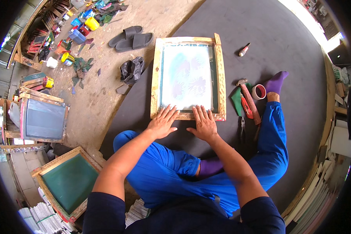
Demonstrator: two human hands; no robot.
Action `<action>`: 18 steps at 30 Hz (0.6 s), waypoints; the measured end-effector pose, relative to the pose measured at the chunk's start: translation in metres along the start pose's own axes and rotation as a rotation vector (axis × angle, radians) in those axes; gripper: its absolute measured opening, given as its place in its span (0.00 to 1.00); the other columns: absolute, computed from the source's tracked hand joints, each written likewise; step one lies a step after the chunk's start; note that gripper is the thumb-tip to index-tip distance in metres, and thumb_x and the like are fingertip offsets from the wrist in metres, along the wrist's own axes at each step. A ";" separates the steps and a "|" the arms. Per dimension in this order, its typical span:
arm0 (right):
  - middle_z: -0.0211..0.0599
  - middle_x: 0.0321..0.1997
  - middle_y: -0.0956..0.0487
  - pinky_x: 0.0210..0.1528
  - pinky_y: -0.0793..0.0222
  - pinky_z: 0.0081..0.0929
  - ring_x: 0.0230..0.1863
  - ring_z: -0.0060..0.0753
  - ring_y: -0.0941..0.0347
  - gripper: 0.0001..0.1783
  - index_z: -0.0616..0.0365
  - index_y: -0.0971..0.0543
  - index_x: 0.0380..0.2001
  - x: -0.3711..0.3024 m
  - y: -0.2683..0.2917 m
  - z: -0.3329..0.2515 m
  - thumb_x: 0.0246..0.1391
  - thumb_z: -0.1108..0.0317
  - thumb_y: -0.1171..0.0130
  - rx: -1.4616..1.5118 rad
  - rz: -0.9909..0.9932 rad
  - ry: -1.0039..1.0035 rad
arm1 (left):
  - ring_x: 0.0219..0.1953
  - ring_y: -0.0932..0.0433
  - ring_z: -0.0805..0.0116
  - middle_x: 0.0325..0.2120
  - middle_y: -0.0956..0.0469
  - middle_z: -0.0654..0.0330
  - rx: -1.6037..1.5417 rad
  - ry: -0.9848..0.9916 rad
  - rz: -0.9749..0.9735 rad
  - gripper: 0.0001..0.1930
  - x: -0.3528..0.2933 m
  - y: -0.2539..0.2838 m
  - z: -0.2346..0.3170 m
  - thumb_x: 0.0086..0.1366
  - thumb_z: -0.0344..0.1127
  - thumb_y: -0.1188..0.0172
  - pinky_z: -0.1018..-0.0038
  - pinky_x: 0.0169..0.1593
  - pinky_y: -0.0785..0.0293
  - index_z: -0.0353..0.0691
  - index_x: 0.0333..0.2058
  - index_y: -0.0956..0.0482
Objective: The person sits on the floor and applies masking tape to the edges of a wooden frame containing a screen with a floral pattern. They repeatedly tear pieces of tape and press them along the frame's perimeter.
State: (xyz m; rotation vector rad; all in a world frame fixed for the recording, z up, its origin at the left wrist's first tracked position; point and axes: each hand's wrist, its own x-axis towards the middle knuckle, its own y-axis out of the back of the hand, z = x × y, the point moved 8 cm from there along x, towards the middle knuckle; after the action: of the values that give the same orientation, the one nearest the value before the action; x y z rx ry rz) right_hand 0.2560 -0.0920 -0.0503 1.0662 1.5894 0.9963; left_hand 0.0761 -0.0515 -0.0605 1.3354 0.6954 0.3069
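Observation:
A wooden silk-screen frame (pixel 221 78) lies flat on the dark surface before me, with a pale mesh (pixel 185 58) bearing faint purplish flower-like shapes and a dark green border. On its near rail rests my left hand (pixel 162 124), palm down with the fingers spread, toward the left corner. My right hand (pixel 204 124) lies the same way near the right corner, thumb pointing inward. Neither hand grasps anything. Right of the frame are a hammer (pixel 249 101), a red-handled tool (pixel 246 108), pliers (pixel 243 130), a tape roll (pixel 259 91) and a green scrap (pixel 236 100).
A small tool with a pale handle (pixel 244 50) lies farther off at the right. Black sandals (pixel 134 41) and a black plastic bag (pixel 132 70) are on the floor to the left. Other framed screens (pixel 70 181) and paint tubs (pixel 92 23) stand along the left side.

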 end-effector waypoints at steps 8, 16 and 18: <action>0.41 0.85 0.52 0.83 0.58 0.50 0.85 0.44 0.60 0.62 0.50 0.56 0.81 0.000 -0.002 0.002 0.57 0.34 0.36 -0.063 -0.008 0.045 | 0.82 0.63 0.52 0.81 0.61 0.54 -0.017 0.010 -0.111 0.53 -0.008 0.007 0.001 0.67 0.63 0.38 0.53 0.81 0.59 0.48 0.80 0.57; 0.42 0.62 0.23 0.70 0.34 0.45 0.67 0.47 0.29 0.42 0.54 0.28 0.65 0.005 0.015 0.023 0.55 0.41 0.30 0.016 -0.042 -0.022 | 0.78 0.48 0.50 0.76 0.45 0.52 -0.102 0.094 -0.076 0.48 -0.014 0.015 -0.013 0.67 0.55 0.33 0.52 0.80 0.54 0.50 0.78 0.49; 0.43 0.61 0.23 0.67 0.30 0.45 0.67 0.46 0.29 0.37 0.55 0.25 0.60 0.008 0.017 0.040 0.56 0.42 0.30 -0.009 -0.099 -0.047 | 0.74 0.40 0.52 0.71 0.36 0.52 -0.092 0.114 -0.021 0.44 -0.015 0.013 -0.023 0.68 0.50 0.33 0.52 0.79 0.50 0.46 0.76 0.44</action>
State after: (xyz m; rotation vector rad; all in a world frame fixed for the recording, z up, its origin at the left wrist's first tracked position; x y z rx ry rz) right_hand 0.2967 -0.0745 -0.0449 0.9884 1.5828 0.9048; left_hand 0.0532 -0.0392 -0.0455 1.2299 0.7812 0.3963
